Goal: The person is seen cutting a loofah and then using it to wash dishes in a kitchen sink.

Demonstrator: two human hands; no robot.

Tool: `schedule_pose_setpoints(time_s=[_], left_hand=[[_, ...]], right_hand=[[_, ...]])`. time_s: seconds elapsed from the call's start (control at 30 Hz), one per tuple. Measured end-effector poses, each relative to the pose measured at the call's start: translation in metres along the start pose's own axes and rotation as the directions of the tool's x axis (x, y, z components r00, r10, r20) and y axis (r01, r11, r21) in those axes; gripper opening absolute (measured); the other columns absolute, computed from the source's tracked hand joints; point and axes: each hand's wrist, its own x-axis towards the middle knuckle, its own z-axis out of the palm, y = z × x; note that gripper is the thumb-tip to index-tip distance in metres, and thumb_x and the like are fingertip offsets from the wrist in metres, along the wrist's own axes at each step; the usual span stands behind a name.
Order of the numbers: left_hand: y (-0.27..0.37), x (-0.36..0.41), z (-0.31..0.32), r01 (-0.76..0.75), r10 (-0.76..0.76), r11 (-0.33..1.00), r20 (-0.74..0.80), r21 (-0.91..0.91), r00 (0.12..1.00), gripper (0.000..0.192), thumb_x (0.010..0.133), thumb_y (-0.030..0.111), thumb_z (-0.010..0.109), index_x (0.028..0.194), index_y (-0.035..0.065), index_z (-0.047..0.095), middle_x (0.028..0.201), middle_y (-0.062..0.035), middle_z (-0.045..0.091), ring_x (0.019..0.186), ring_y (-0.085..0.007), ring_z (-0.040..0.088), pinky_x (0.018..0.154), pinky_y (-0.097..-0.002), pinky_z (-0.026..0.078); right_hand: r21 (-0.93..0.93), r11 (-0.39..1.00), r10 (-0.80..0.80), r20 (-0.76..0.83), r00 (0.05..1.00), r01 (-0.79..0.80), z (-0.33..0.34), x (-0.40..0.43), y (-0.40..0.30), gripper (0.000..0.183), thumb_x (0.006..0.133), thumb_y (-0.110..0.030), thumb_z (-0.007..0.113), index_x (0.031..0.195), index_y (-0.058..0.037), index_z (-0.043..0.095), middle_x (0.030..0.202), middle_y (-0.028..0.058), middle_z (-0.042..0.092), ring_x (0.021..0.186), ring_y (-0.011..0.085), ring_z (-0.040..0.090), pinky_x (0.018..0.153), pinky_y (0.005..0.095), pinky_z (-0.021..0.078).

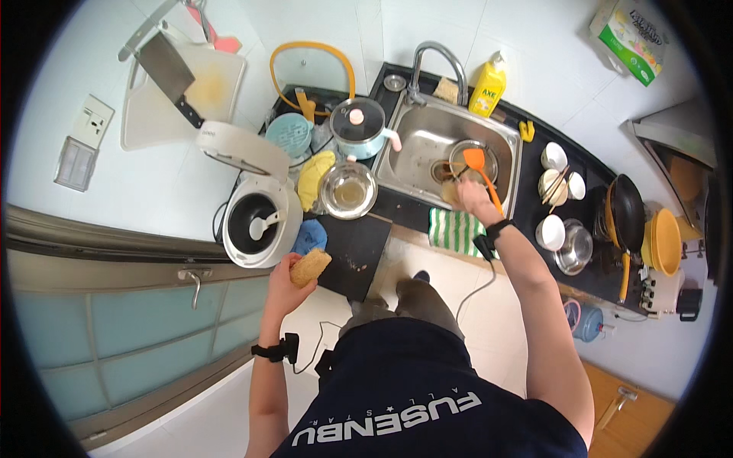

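Observation:
My left hand point(291, 286) grips a tan loofah sponge point(311, 267) above the near left corner of the black counter, in front of the open white rice cooker point(289, 229). A white scoop point(260, 226) lies in the cooker's dark inner pot. My right hand point(474, 197) reaches over the near edge of the steel sink point(413, 150); its fingers are at a pale, translucent item that I cannot make out. Beside it a glass or metal bowl point(497, 163) sits in the sink, with an orange spatula point(475, 158) leaning across it.
Left of the sink stand a lidded pot point(361, 129), a steel bowl point(349, 190) and a yellow cloth point(314, 174). A striped towel point(455, 229) hangs at the front edge. Behind is a detergent bottle point(488, 86). Bowls point(551, 232) and a frying pan point(626, 212) stand right.

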Motion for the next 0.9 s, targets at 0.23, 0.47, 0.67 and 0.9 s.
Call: schedule_pose_setpoints(time_s=[0.23, 0.47, 0.67, 0.9], left_hand=[[0.092, 0.001, -0.062, -0.095, 0.125, 0.989, -0.313, 0.11, 0.942, 0.054, 0.076, 0.012, 0.08, 0.125, 0.0049, 0.059, 0.11, -0.0145, 0.06, 0.106, -0.032, 0.061, 0.094, -0.0393, 0.049], [0.133, 0.003, -0.197, -0.246, 0.058, 0.94, -0.597, -0.238, 0.8, 0.042, 0.091, 0.008, 0.074, 0.126, 0.0044, 0.051, 0.11, -0.0068, 0.064, 0.101, -0.0143, 0.061, 0.088, -0.0295, 0.052], [0.172, 0.03, -0.31, -0.449, 0.111, 0.834, -0.698, -0.322, 0.708, 0.054, 0.095, 0.02, 0.071, 0.14, -0.0005, 0.05, 0.128, -0.0093, 0.061, 0.116, -0.0171, 0.059, 0.103, -0.0315, 0.046], [0.313, 0.151, -0.386, -0.729, 0.472, 0.206, -0.586, -0.653, 0.659, 0.059, 0.105, 0.052, 0.045, 0.144, 0.0071, 0.043, 0.144, -0.0125, 0.052, 0.133, -0.0251, 0.051, 0.115, -0.0414, 0.038]], right_hand=[[-0.035, 0.996, 0.07, -0.211, 0.975, -0.079, 0.016, 0.003, 0.034, 0.069, 0.089, -0.047, 0.062, 0.131, 0.0054, 0.051, 0.129, 0.0294, 0.054, 0.118, 0.0447, 0.058, 0.099, 0.0507, 0.0509], [0.369, 0.928, 0.104, -0.392, 0.914, 0.053, 0.027, -0.023, 0.072, 0.056, 0.092, -0.039, 0.061, 0.13, 0.0008, 0.053, 0.107, 0.0311, 0.066, 0.097, 0.0477, 0.065, 0.087, 0.0527, 0.0533], [0.841, 0.538, 0.373, -0.173, 0.912, -0.061, 0.007, -0.089, 0.072, 0.05, 0.1, -0.042, 0.06, 0.123, 0.0021, 0.061, 0.097, 0.0123, 0.069, 0.079, 0.0204, 0.07, 0.063, 0.0342, 0.0569], [0.972, 0.196, 0.553, -0.003, 0.833, -0.127, 0.014, -0.163, 0.09, 0.047, 0.101, -0.039, 0.061, 0.118, 0.0046, 0.062, 0.095, 0.0084, 0.069, 0.078, 0.0158, 0.067, 0.061, 0.0305, 0.056]])
